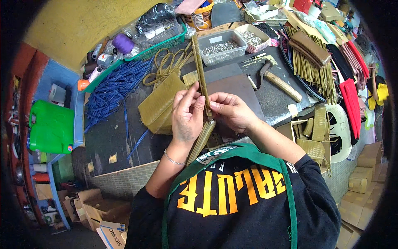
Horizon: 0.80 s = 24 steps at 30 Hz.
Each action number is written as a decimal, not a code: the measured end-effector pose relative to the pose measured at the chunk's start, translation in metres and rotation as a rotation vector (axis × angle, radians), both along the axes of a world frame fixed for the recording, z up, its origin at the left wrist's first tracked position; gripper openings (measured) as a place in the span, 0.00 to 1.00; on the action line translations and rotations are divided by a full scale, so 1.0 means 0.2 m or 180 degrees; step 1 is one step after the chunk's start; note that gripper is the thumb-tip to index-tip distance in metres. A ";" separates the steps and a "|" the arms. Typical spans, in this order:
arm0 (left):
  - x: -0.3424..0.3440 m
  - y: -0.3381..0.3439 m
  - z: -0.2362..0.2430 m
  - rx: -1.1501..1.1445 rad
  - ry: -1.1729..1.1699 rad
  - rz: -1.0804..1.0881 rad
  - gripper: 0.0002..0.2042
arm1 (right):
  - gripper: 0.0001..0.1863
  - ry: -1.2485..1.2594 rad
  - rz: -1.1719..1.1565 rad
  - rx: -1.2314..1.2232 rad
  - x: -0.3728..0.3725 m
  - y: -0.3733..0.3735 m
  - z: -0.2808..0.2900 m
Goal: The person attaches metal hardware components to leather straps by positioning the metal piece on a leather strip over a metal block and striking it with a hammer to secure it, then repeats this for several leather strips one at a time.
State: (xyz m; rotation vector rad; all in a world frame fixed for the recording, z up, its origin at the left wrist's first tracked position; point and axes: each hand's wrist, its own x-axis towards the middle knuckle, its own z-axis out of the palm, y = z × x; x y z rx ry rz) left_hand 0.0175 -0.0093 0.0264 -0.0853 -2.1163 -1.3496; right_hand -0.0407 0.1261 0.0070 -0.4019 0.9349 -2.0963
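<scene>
Between my two hands runs a long, narrow olive-gold strap point(200, 66), its upper length pointing away over the bench. My left hand point(188, 112) grips it from the left, fingers bent around it. From the right, my right hand point(230, 108) pinches it between thumb and fingertips. Just below the fingers is a small shiny spot, too small to name. Below that spot, an olive-gold strap length point(202, 139) slopes down toward my apron. An olive woven-pattern bag point(159, 106) lies left of my left hand, with coiled olive cord point(168, 64) behind it.
A hammer point(282, 85) rests right of a dark board point(236, 93). Behind stand a clear bin point(222, 36) and a basket point(253, 37) of small metal pieces. Blue strips point(112, 91) heap at left; olive strips point(309, 62) fill a round tray at right.
</scene>
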 end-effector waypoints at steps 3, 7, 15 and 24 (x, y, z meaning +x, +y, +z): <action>0.02 0.02 0.03 0.0378 -0.0029 -0.0274 0.10 | 0.07 0.0307 0.0063 0.0204 -0.01 -0.01 0.02; 0.01 -0.02 0.05 0.0590 -0.0518 -0.0675 0.06 | 0.06 0.0714 -0.0052 0.0622 -0.01 -0.01 0.05; 0.00 0.05 -0.03 0.0794 -0.0178 -0.0020 0.06 | 0.06 0.0569 -0.0631 0.0555 0.02 -0.07 0.03; -0.10 0.07 -0.11 0.0638 -0.0416 0.0562 0.06 | 0.07 0.0725 -0.1307 0.0555 0.03 -0.14 -0.05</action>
